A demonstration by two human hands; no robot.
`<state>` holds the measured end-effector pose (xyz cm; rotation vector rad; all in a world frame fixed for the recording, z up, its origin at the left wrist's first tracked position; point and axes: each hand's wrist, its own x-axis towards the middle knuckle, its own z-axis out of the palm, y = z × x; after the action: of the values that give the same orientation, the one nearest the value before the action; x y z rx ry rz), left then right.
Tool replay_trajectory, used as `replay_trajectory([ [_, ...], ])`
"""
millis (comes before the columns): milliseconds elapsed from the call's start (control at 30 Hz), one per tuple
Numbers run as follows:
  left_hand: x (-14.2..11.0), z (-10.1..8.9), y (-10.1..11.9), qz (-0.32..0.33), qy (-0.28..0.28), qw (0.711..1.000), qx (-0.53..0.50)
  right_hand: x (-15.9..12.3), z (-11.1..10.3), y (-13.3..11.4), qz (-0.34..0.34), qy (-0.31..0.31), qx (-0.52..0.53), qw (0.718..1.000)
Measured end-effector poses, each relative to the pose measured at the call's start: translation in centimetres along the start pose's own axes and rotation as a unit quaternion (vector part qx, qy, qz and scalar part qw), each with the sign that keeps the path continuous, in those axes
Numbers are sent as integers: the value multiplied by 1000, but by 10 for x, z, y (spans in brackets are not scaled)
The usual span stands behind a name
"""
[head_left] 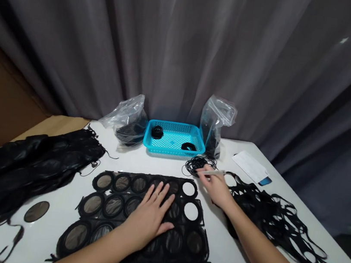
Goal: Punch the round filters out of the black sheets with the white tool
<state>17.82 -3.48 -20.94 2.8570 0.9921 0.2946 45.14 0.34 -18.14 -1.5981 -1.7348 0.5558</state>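
Resting flat on the black sheet [164, 258], the left hand [150, 219] has its fingers spread and its thumb held out to the side. The right hand [216, 190] pinches a slim pale tool [211, 172], and its fingertips are at a tangle of thin black cord [195, 164], just beyond the sheet's far right corner. Whether they also grip a strand of it, I cannot tell.

The sheet lies in front of the person, near the middle of the table [158, 164]. It carries three rows of rounds. Two rounds, at the right end of the far row and of the middle row, show plain white inside. The other rounds that can be seen have a dark, thin filling, also the one at the right end of the near row; some are hidden under the left hand and arm. So I judge that only a small part of the sheet differs from the rest, but which state is the finished one is not clear.

The long axis of the sheet runs from left to right, across the person's view, and its rows follow this line. A loose strip sticks out from its near right corner, toward the person.

One dark disc [36, 211] lies apart, left of the sheet, near the heaped black fabric [27, 163]. On the right is a black web with holes [255, 203]. Behind, a blue basket [172, 152] holds two small dark bundles and stands between two clear bags.
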Motion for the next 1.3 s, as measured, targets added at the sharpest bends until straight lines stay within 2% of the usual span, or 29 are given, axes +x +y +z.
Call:
replay_trajectory([
  [167,-20,-2,-6,-17,3,999,30,-13,40,-34,-44,-139,66,987],
  [300,-22,-4,-3,-28,-8,999,25,-14,49,-39,-35,-178,97,979],
  [400,-21,-3,-2,-31,-9,999,23,-12,48,-38,-17,-183,117,976],
  [667,-21,-1,-2,-35,-13,999,14,-10,51,-37,-33,-181,115,976],
  [1000,-22,3,-2,-31,14,999,13,-11,52,-36,-35,-174,107,978],
  [1167,-23,4,-2,-31,10,999,19,-14,54,-37,-92,-157,48,982],
  [1233,-23,5,-2,-32,13,999,20,-19,58,-38,-134,-145,-13,980],
  [1300,-23,5,-2,-30,20,999,19,-27,65,-41,-188,-138,-105,967],
])
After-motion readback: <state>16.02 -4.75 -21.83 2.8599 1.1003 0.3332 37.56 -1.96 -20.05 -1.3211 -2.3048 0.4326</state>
